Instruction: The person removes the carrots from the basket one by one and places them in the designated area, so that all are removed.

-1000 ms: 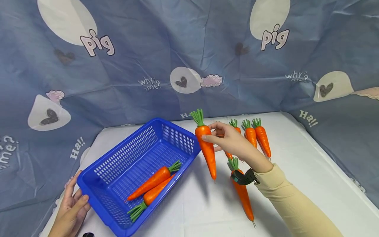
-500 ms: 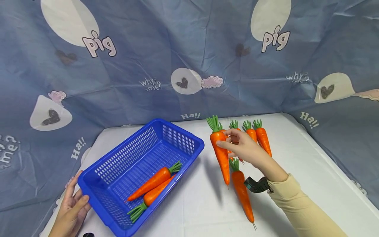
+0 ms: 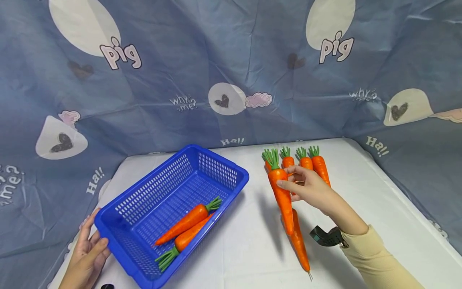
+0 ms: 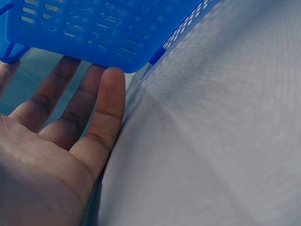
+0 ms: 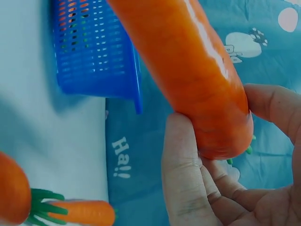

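My right hand point(image 3: 310, 186) pinches an orange carrot point(image 3: 279, 196) with green stalks between thumb and fingers. It is raised over the white table, and its lower end covers part of another carrot point(image 3: 300, 249) lying there. In the right wrist view the thumb and fingertips press on the thick end of the held carrot point(image 5: 193, 70). At the left, my left hand point(image 3: 84, 255) touches the near-left end of a blue plastic basket point(image 3: 144, 192). The left wrist view shows its extended fingers point(image 4: 110, 94) against the basket's edge. Two carrots point(image 3: 191, 218) lie inside the basket.
Several more carrots point(image 3: 320, 168) lie behind my right hand, stalks toward the back. A patterned blue cloth point(image 3: 231, 60) hangs behind the white-covered table point(image 3: 238, 249). A small black object point(image 3: 107, 286) sits at the lower left edge of the view.
The right hand has moved right and toward me with the carrot, away from the basket and over the front carrot. The left hand and the basket stay in place.
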Available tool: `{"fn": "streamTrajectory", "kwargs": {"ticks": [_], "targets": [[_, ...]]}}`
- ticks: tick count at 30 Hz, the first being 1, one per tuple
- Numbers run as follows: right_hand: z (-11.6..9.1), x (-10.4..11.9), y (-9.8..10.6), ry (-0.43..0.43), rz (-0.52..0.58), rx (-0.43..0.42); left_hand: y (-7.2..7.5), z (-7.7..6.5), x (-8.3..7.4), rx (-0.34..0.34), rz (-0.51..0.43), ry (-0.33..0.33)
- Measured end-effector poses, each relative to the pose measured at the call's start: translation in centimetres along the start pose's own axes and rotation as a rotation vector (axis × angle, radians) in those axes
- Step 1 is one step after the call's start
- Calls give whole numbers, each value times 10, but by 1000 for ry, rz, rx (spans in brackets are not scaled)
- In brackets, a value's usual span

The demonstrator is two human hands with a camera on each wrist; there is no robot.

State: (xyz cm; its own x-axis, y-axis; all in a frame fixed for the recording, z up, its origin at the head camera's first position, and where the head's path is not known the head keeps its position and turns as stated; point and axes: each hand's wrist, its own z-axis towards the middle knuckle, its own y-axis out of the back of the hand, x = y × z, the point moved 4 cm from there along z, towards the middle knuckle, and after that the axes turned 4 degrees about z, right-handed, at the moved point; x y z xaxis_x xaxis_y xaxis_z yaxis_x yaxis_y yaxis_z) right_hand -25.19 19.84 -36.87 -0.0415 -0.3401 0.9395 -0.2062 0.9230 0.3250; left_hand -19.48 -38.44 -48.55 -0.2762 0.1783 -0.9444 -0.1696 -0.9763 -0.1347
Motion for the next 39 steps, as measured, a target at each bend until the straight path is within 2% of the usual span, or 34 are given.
{"fn": "streamTrajectory", "kwargs": {"ticks": [22, 39], "targets": [[-23, -32, 20, -24, 0, -28, -3, 2, -2, -3, -23, -7], [-33, -66, 33, -123, -38, -43, -1, 1, -1, -18, -18, 11]]}}
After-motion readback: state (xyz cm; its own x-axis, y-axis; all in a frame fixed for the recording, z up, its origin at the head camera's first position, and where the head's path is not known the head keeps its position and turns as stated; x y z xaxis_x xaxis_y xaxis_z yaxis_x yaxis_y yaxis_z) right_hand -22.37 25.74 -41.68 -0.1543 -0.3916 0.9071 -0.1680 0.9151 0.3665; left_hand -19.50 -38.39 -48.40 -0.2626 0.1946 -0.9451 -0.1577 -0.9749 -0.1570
